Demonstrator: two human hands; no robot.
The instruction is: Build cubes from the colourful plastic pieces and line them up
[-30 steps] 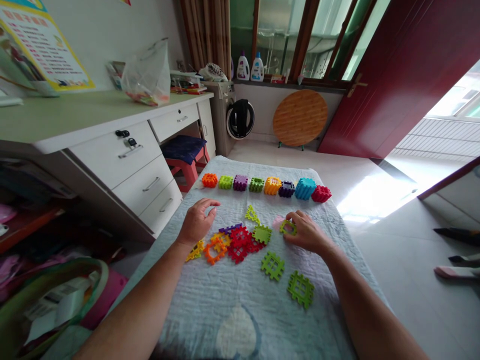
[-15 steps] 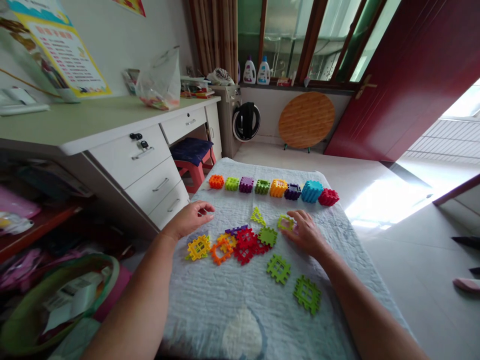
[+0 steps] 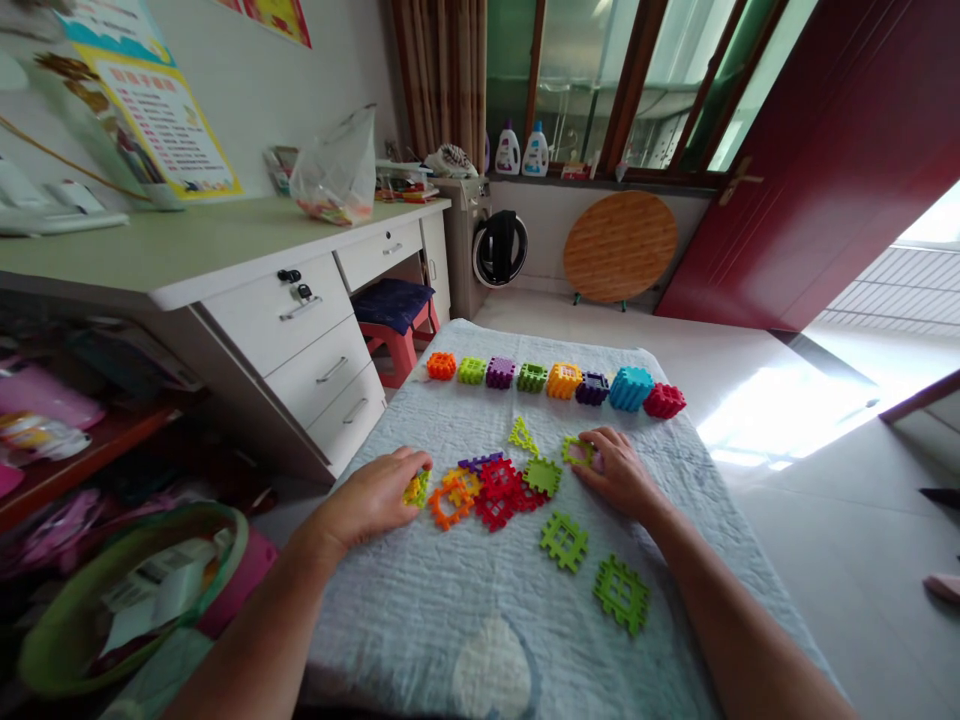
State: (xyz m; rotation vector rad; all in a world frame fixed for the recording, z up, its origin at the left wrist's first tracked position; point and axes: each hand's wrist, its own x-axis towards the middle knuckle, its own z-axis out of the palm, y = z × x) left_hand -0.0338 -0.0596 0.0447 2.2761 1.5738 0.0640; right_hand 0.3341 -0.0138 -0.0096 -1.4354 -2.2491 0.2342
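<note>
My left hand (image 3: 386,490) is closed over a yellow interlocking plastic piece (image 3: 413,490) with lime-green edges showing beside it; most of it is hidden under the fingers. My right hand (image 3: 619,470) has its fingertips on a lime-green open-frame piece (image 3: 574,449) lying on the cloth. Between the hands lies a loose pile: an orange frame piece (image 3: 451,505), red pieces (image 3: 498,492), a purple piece (image 3: 480,462) and a green square (image 3: 542,477). Behind the pile sits a lime triangle piece (image 3: 523,436). Two green window pieces (image 3: 564,541) lie in front of my right hand.
A row of built cubes, including an orange one (image 3: 441,366), a blue one (image 3: 631,388) and a red one (image 3: 665,401), stands along the far part of the cloth-covered table (image 3: 420,620). A white desk (image 3: 262,310) and a green-rimmed basket (image 3: 240,540) are on the left.
My left hand has moved down and forward onto the yellow piece and closed over it. My right hand stays at the lime-green frame. The view has shifted slightly.
</note>
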